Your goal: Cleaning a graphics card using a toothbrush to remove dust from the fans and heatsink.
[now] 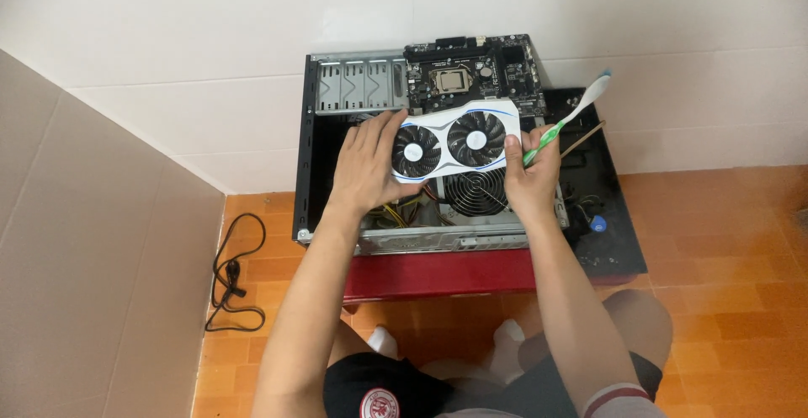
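A view from a head-worn camera looks down at a person seated before an open black computer case [305,165] that lies on its side on a low red table [438,273], with an orange tiled floor below and white wall tiles behind.

Both hands hold a white graphics card [454,142] with two black fans, raised just above the middle of the case. The left hand [366,165] grips the card's left end, fingers [389,127] wrapped over its top edge. The right hand [532,174] clasps the card's right end and, in the same grip, pinches a green and white toothbrush [568,119] whose bristled head points up and away from the case, toward the wall.

Inside the case, behind the card, sits the motherboard [471,69] with its bare processor socket. Below the card is a round grilled fan [475,192], and beside that, yellow and black cables [396,212]. The black side panel [610,216] lies just to the right of the case. A black power cord [229,279] is coiled on the floor, well to the left of the case.

The card appears to be free of the motherboard and held up for cleaning, fans facing the person. A next move would call for one hand to steady the card alone, freeing the other to work the brush.
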